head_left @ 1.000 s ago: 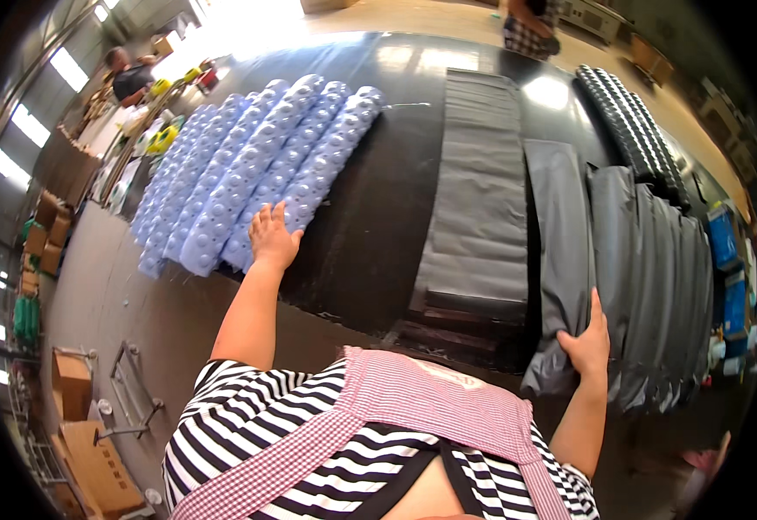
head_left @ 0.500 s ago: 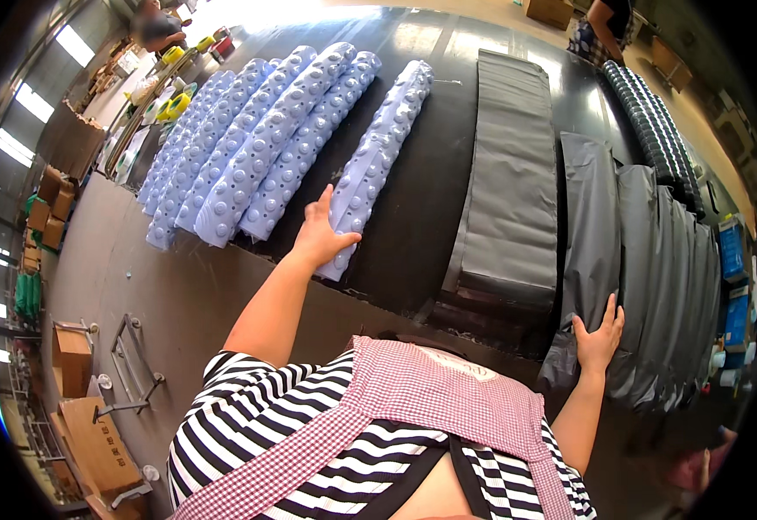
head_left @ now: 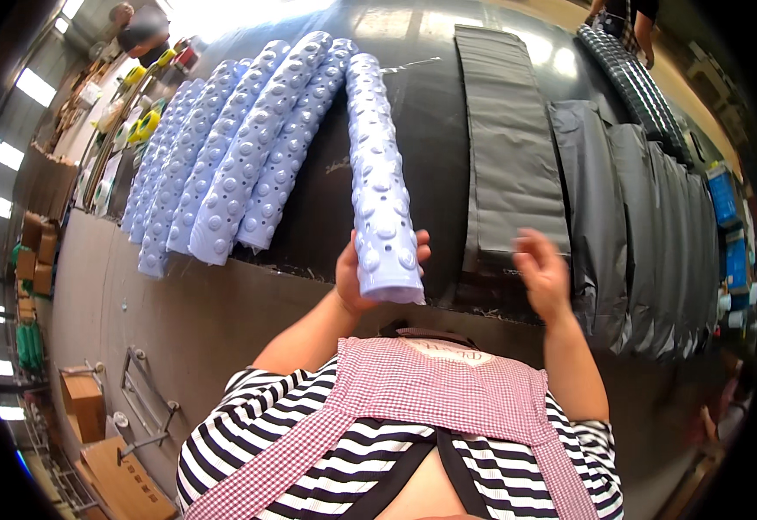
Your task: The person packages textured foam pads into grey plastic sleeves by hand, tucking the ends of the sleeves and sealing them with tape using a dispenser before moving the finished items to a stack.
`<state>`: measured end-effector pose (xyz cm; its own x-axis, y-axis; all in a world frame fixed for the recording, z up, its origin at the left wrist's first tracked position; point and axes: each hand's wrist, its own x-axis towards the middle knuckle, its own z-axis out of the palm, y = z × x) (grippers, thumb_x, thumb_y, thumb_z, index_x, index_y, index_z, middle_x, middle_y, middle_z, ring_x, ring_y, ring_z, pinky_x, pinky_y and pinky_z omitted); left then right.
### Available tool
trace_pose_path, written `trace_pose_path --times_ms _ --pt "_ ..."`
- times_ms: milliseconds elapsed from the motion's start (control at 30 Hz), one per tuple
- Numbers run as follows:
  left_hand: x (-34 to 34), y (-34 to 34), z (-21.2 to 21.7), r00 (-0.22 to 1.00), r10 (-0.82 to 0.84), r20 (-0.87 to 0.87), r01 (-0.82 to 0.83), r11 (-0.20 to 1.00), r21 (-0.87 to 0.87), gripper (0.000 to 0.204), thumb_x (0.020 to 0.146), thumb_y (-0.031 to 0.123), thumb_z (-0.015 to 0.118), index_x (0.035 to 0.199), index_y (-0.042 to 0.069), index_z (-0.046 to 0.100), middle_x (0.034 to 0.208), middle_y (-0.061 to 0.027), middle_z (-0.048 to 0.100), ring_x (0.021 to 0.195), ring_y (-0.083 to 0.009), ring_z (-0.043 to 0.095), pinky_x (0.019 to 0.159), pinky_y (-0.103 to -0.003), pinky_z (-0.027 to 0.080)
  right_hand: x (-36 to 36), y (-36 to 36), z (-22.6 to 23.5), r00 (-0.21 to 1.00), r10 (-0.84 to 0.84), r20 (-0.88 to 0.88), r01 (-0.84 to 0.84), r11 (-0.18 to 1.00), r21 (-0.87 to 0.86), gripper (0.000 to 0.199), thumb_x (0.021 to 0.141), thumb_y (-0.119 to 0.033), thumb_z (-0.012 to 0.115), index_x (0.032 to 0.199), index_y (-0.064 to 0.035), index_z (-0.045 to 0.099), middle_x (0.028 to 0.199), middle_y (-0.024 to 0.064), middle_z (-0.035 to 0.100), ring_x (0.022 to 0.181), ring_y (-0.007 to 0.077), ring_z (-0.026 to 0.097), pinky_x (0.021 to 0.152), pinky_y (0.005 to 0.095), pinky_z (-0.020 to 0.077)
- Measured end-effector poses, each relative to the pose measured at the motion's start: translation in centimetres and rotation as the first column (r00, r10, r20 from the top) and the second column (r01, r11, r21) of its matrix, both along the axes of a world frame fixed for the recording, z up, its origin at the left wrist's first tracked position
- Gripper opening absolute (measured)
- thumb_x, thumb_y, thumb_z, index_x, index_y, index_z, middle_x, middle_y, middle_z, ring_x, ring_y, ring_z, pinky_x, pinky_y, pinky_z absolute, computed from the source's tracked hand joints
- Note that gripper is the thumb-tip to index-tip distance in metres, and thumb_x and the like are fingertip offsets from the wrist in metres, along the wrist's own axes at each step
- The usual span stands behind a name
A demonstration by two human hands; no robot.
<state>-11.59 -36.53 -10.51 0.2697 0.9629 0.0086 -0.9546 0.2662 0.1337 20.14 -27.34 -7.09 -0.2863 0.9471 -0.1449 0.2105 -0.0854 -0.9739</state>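
Blue roll (head_left: 380, 165) is up front, angled with its near end out at the bench's (head_left: 437, 173) near edge, open mouth facing me. Left hand (head_left: 352, 273) has that end wrapped, palm on one side and fingertips poking out on the other. Right hand (head_left: 545, 273) is well apart from it, fingers loose and spread (a bit blurry, sorry), by the near end of the flat gray sheets (head_left: 517, 130). Can't tell if it's touching them.

Rest of the bench: the other rolls (head_left: 240, 147), same blue and bumpy, lie side by side toward the left edge, near ends around the near edge. Gray bags (head_left: 588, 191) sit in a row just right of the sheets, along the right side. Past those, black rolls (head_left: 631, 87) lie toward the far right corner, with a co-worker (head_left: 634, 10) standing beside them.
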Motion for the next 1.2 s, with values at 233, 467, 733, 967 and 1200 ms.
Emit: trace_pose_path --times_ms 233,467,733,967,1200 --pt "1.6 -5.0 -3.4 0.961 -0.262 0.09 0.277 0.907 -0.317 0.062 0.103 0.052 0.041 0.141 0.004 0.049 0.121 -0.0218 0.068 0.117 -0.0404 0.064 0.102 -0.057 0.05 -15.3 0.0 -5.3 0.639 0.177 -0.749 -0.675 0.596 -0.435 0.078 0.094 -0.047 0.064 0.154 -0.009 0.031 0.136 0.0148 0.055 0.122 0.0275 0.057 0.105 0.0431 0.0451" --pt "0.6 -4.1 -1.6 0.744 -0.49 -0.454 0.213 0.818 -0.534 0.045 0.103 0.033 0.054 0.135 0.002 0.054 0.121 -0.0185 0.068 0.106 -0.0317 0.07 0.092 -0.042 0.06 -17.7 -1.4 -2.7 0.671 0.147 -0.726 -0.585 0.707 -0.397 0.087 0.077 -0.024 0.082 0.146 -0.0033 0.034 0.123 0.0151 0.057 0.11 0.0255 0.061 0.096 0.0416 0.0532" --pt "-6.4 1.5 -2.0 0.773 -0.08 -0.63 -0.198 0.912 -0.359 0.053 0.109 0.032 0.038 0.152 0.002 0.029 0.149 -0.0258 0.042 0.135 -0.0362 0.048 0.113 -0.049 0.041 -14.0 0.8 -1.9 0.745 0.126 -0.655 -0.528 0.711 -0.464 0.067 0.098 -0.039 0.061 0.15 -0.0046 0.035 0.125 0.0157 0.062 0.103 0.0248 0.068 0.091 0.0408 0.057" --pt "-5.1 9.9 -4.0 0.818 0.014 -0.575 -0.254 0.906 -0.339 0.063 0.107 0.048 0.037 0.151 0.002 0.031 0.145 -0.0258 0.045 0.132 -0.0382 0.049 0.112 -0.052 0.039 -9.4 1.3 -1.4 0.77 0.117 -0.627 -0.527 0.67 -0.523 0.077 0.099 -0.065 0.042 0.151 -0.0082 0.039 0.133 0.013 0.062 0.114 0.0229 0.065 0.097 0.0389 0.0542" --pt "-3.6 13.0 -4.2 0.871 0.04 -0.49 -0.214 0.928 -0.304 0.066 0.104 0.051 0.047 0.149 0.004 0.037 0.139 -0.019 0.054 0.129 -0.0388 0.051 0.112 -0.059 0.037 -5.1 0.3 -3.1 0.844 0.121 -0.523 -0.46 0.665 -0.588 0.082 0.098 -0.068 0.043 0.157 -0.0117 0.032 0.143 0.0127 0.055 0.12 0.0211 0.061 0.098 0.0399 0.0532"
